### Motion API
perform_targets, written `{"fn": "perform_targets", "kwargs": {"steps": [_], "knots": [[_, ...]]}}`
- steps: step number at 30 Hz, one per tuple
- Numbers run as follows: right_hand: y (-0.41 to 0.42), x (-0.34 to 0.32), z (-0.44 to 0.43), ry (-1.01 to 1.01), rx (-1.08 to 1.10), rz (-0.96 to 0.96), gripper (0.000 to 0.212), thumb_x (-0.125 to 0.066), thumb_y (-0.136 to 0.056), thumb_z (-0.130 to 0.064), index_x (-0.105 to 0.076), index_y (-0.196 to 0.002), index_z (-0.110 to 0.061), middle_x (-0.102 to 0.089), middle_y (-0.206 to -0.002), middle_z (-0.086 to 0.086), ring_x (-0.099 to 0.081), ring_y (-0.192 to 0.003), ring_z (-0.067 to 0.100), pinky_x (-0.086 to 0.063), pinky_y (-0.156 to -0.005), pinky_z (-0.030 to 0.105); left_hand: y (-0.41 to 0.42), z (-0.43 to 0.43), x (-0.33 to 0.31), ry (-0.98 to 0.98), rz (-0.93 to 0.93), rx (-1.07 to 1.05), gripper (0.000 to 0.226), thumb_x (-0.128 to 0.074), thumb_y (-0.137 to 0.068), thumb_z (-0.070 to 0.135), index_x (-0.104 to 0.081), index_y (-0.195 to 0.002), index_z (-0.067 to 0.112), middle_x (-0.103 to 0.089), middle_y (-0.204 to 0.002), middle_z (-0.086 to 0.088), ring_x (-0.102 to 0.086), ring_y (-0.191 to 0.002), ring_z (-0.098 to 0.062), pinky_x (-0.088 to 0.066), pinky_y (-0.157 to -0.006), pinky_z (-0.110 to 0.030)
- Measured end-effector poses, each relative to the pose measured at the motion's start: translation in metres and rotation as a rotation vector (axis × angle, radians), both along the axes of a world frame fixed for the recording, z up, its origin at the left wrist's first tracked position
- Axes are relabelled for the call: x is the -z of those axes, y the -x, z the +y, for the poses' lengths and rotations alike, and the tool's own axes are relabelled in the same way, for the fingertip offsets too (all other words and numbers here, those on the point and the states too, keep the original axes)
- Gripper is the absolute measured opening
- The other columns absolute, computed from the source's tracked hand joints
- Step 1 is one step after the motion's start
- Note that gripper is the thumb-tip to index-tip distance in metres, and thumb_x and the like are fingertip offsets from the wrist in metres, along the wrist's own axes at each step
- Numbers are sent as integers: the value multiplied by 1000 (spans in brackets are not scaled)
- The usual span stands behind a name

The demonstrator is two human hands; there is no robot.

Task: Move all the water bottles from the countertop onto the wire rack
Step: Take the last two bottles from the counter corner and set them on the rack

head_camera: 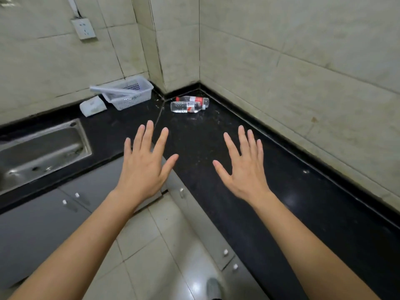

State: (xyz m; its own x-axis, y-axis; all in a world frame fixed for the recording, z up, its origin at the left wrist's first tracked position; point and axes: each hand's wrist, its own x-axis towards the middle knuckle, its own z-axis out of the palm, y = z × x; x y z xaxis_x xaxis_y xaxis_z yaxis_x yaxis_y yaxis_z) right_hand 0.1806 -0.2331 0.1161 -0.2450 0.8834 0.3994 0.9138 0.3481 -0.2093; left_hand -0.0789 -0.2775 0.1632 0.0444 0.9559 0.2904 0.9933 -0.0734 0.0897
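water bottles (186, 107) (193, 100) two, hands (142, 169) (245, 172) two, spread

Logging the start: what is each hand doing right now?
Left hand: open, fingers spread, holding nothing.
Right hand: open, fingers spread, holding nothing.

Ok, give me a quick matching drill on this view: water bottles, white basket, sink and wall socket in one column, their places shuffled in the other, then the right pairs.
1. water bottles
2. white basket
3. sink
4. wall socket

A. set into the countertop at the left edge of the view
B. on the tiled wall, upper left
C. lying on their sides in the far corner of the countertop
D. on the countertop against the left wall, next to a tissue pack

Pairs: 1-C, 2-D, 3-A, 4-B.
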Motion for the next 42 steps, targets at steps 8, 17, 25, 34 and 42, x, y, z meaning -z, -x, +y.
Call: {"fn": "perform_targets", "kwargs": {"steps": [8,17,25,34,42], "knots": [[25,29,165,80,46,6,78,-45,-98,-59,-21,-161,-20,-2,-169,18,2,-157,35,-4,-125,56,17,165,26,125,45,34,76,-17,-96,64,-21,-159,21,-10,-168,-16,-11,-155,-33,-23,-119,-60],[66,35,317,215,64,22,81,-49,-97,-57,-18,-161,-19,-4,-169,18,-2,-157,35,-7,-125,56,60,312,29,212,91,94,80,-12,-93,66,-16,-160,23,-4,-168,-13,-6,-156,-30,-18,-122,-56],[85,70,426,366,216,-110,81,-45,-99,-54,-8,-162,-21,1,-169,16,3,-157,35,-3,-125,52,106,497,82,330,107,218,71,-36,-102,55,-14,-160,21,-2,-168,-14,-4,-156,-31,-15,-122,-57],[138,113,542,633,450,-124,80,-47,-99,-52,-9,-162,-21,-1,-170,14,0,-157,33,-6,-126,49,125,680,191,622,132,407,68,-39,-100,56,-28,-154,18,-19,-164,-17,-14,-152,-35,-17,-117,-66],[192,145,622,699,398,-39,74,-48,-101,-43,-14,-161,-16,-11,-168,15,-7,-156,34,-8,-125,53,148,714,261,678,-6,434,77,-38,-96,64,-13,-159,29,-33,-152,-10,-36,-132,-34,-38,-105,-54]]}}
